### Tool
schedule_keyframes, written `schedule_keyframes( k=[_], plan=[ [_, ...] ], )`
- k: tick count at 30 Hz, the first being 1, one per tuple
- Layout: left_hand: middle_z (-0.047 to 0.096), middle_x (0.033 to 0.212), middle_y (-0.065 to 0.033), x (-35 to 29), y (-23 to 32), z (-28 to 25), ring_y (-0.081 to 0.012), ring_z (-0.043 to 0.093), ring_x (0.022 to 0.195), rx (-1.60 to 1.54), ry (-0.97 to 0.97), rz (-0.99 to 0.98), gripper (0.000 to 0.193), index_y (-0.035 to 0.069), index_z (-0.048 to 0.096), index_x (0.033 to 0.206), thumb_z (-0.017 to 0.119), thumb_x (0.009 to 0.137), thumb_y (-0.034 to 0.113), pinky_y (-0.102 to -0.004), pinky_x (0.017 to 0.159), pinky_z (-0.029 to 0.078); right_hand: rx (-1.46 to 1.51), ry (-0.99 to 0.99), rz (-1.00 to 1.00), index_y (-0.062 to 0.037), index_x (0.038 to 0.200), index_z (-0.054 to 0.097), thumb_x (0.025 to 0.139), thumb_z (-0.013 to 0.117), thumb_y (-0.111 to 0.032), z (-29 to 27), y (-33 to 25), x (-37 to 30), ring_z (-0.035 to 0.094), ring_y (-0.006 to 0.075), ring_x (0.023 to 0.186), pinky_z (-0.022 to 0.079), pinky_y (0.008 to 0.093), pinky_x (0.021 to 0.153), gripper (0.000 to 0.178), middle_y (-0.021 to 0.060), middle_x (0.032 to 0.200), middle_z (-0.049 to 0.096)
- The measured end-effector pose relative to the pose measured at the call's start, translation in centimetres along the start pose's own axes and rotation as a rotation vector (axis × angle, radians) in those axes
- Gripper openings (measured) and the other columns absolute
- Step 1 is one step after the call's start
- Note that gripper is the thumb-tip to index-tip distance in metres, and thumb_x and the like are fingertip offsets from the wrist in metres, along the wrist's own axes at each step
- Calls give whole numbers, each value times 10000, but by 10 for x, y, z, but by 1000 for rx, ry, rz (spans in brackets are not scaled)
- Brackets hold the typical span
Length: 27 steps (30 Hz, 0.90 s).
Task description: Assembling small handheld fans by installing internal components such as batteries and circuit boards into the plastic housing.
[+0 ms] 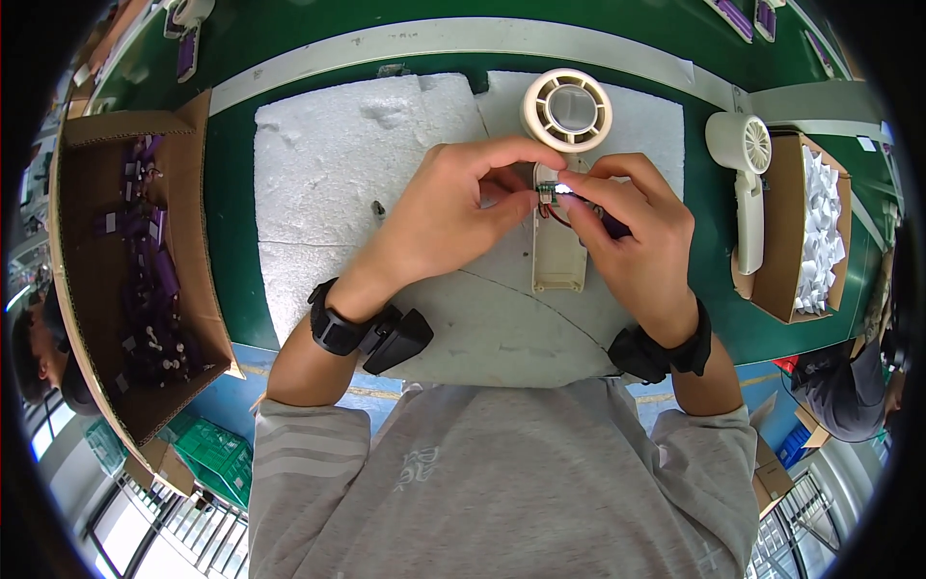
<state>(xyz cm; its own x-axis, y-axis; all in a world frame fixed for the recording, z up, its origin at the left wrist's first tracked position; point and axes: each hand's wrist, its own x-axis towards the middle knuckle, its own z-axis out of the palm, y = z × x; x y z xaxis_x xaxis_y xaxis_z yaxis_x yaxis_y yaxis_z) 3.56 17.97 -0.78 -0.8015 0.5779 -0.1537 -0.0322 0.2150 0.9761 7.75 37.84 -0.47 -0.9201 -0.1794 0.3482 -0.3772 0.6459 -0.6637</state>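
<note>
A cream handheld fan [558, 264] lies on the foam with its round head at the far end and its handle shell open toward me. Over the upper handle, my left hand [453, 207] is closed, thumb and fingertips at a small green circuit board [547, 192]. My right hand [639, 217] pinches a small bright white piece [564, 190] against the board's right side. Dark and red wires [554, 214] loop below the board. Beneath my right fingers shows part of a purple battery [614, 227]; the rest is hidden.
White foam sheets [338, 154] cover the green bench. At left stands a cardboard box [203, 241] of purple batteries with wires. Another cream fan [749, 212] lies at right, beside a box [783, 280] of white pieces. Purple parts lie beyond the pale rail [424, 39].
</note>
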Motion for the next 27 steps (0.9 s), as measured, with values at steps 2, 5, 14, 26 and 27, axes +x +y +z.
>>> schedule_keyframes(
  k=[2, 5, 14, 26, 27],
  plan=[
    [670, 1033, -51, 0, 0, 1, -100, 634, 875, -4, 21, 0, 346, 20, 617, 1188, 594, 861, -90, -255, 805, 539, 3, 7, 2, -51, 947, 727, 734, 774, 0, 1, 0, 0, 618, 155, 657, 489, 246, 546, 224, 74, 888, 642],
    [671, 1050, -58, 0, 0, 3, -101, 636, 886, -21, 31, -6, 349, 18, 616, 1192, 591, 862, -94, -255, 806, 539, 11, 25, 2, -51, 953, 729, 736, 776, -4, 2, 0, -1, 617, 154, 657, 489, 247, 547, 227, 75, 891, 639],
    [676, 1072, -71, 0, 0, 6, -107, 641, 926, -67, 75, -23, 342, 11, 629, 1179, 577, 865, -111, -251, 814, 538, -44, 20, 7, -44, 969, 731, 758, 767, -14, 2, -5, -2, 593, 136, 615, 469, 252, 528, 216, 73, 875, 627],
    [684, 1068, -110, 4, 4, 6, -167, 675, 892, 285, 60, 125, 380, 73, 715, 1096, 568, 801, -116, -274, 776, 542, 155, -147, 352, -34, 1073, 596, 766, 761, -20, -7, 2, 5, 588, 102, 596, 471, 240, 521, 349, 61, 867, 592],
    [684, 1068, -110, 3, 4, 6, -167, 675, 892, 287, 60, 129, 380, 73, 715, 1096, 568, 801, -116, -274, 776, 542, 196, -247, 380, -38, 1086, 573, 755, 766, -14, -12, 2, 8, 591, 110, 611, 483, 243, 541, 384, 63, 884, 586]
  ],
)
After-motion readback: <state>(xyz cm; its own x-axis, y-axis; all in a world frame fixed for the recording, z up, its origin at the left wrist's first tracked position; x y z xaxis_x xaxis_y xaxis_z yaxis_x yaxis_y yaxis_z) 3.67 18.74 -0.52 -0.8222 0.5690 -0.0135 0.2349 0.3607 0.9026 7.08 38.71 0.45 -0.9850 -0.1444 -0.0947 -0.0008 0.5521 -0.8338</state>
